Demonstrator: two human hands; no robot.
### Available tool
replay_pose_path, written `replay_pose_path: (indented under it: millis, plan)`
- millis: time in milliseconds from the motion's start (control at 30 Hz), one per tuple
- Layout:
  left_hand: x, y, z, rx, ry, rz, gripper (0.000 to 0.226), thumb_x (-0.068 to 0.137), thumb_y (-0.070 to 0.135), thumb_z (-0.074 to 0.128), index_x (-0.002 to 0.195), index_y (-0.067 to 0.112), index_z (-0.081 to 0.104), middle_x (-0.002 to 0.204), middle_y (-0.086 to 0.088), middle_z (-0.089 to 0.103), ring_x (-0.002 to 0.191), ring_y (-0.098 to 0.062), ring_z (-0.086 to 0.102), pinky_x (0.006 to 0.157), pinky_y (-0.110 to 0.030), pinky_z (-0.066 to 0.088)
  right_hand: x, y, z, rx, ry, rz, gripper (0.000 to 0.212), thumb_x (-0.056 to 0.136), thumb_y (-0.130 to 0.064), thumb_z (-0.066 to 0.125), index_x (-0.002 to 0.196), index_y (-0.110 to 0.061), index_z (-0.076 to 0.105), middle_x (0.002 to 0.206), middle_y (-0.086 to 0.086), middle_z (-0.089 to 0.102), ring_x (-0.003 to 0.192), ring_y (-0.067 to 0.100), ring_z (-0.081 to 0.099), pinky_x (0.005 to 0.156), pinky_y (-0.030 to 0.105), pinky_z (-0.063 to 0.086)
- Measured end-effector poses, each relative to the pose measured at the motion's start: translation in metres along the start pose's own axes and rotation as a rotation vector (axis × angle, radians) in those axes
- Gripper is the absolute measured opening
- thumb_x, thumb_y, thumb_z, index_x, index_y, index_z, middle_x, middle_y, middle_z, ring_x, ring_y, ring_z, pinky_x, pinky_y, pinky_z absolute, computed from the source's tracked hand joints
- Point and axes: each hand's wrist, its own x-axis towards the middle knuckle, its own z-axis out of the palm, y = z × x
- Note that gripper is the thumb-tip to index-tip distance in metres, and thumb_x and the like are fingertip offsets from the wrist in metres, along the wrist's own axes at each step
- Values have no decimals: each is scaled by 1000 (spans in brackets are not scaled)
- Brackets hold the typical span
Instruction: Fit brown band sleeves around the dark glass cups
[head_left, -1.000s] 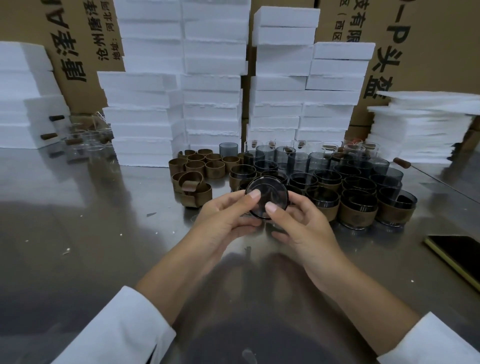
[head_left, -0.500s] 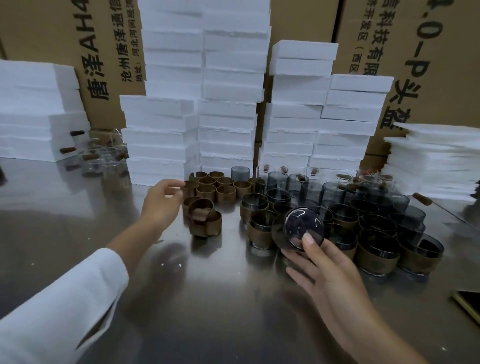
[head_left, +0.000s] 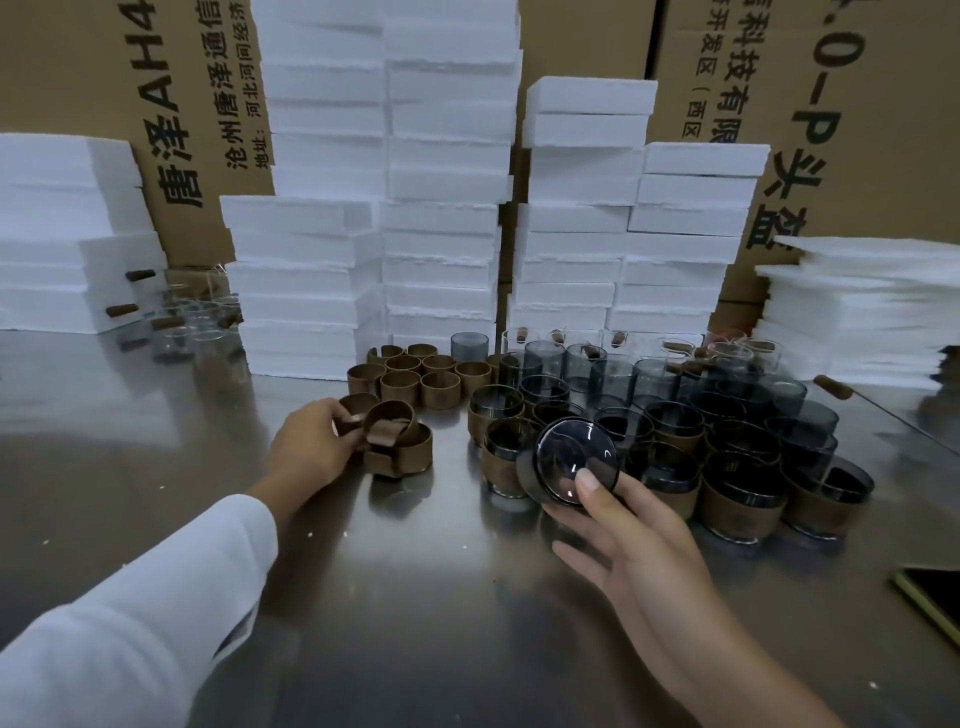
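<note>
Since a second before, our left hand (head_left: 311, 447) had let go of the dark glass cup (head_left: 571, 460) that both hands had been holding and had gone out to the loose band sleeves (head_left: 397, 441) lying left of the middle of the tabletop (head_left: 415, 597). Its fingers were curled onto the nearest loose sleeve at the left side of that small heap, pinching its brown strip. The white sleeve (head_left: 130, 623) of that arm ran in from the near left corner.

Our right hand (head_left: 634, 535) had kept the dark glass cup. It gripped the cup tipped on its side, with the round base turned toward us, the thumb pressed on the base and the index finger under it, while the other fingers were spread loose below. The cup had no band on it and was held just in front of the sleeved cups (head_left: 737, 499), which stood packed together toward the right side of the tabletop.

Behind those stood bare dark cups (head_left: 613, 369), and to their left a group of upright band sleeves (head_left: 410, 379), both near the far edge. Some clear glass cups (head_left: 197, 317) sat toward the far left corner. Stacks of white foam slabs (head_left: 441, 208) lined the far edge, with printed cardboard boxes (head_left: 67, 78) behind them. A phone (head_left: 935, 597) lay at the right edge.
</note>
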Motion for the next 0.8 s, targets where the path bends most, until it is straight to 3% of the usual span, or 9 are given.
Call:
replay_pose_path:
  millis: [100,200,333,400,500,567,667,800]
  plan:
    - [-8,12,-12,-64,181,40,21,85,27,70,95,11,62,105,-11,63,93,-29,56,81,-38,45,-1,-1,0,-14,-6,-4,46,74,-33,63,118,-22,64,103,-4,75,101,12,69,89,36,51]
    - [-22,43,-27,-173,249,214,27,85,29,69,104,13,59,108,-4,61,97,-20,55,80,-31,41,-1,0,1,-18,-8,0,38,80,-30,63,117,-22,65,98,-7,75,98,11,70,89,35,51]
    - [-67,98,-33,-451,129,433,34,86,24,68,111,31,47,100,25,54,92,9,55,79,-11,43,-1,-1,2,-16,41,4,34,91,-26,60,124,-20,62,108,-3,73,103,14,68,84,32,52]
    - [-95,115,-22,-589,75,509,43,88,17,65,116,37,40,110,20,56,103,8,54,89,-10,41,0,-2,3,-5,79,4,33,93,-25,59,125,-20,61,112,-1,72,103,15,66,85,32,52]
    - [-127,126,-1,-722,-16,535,57,89,9,63,131,34,32,126,3,54,119,-7,53,101,-23,41,1,-3,2,39,121,-1,32,94,-24,59,125,-18,60,112,2,71,100,16,65,85,33,53]
    - [-136,126,7,-713,-83,559,60,89,8,62,137,26,31,128,9,51,122,-4,50,104,-21,39,4,-4,0,68,140,-1,35,94,-24,59,127,-17,57,114,3,70,102,18,66,87,36,53]
    - [-140,120,12,-685,-164,578,57,89,7,61,136,27,34,126,23,48,119,5,49,101,-15,39,7,-4,0,85,148,12,43,92,-26,62,132,-15,53,118,5,67,105,19,66,89,39,55]
    - [-145,118,12,-755,-251,544,55,88,5,62,131,28,36,124,20,51,113,16,49,90,-4,38,8,-1,1,78,130,23,44,91,-26,63,132,-13,51,120,9,65,109,20,64,89,38,55]
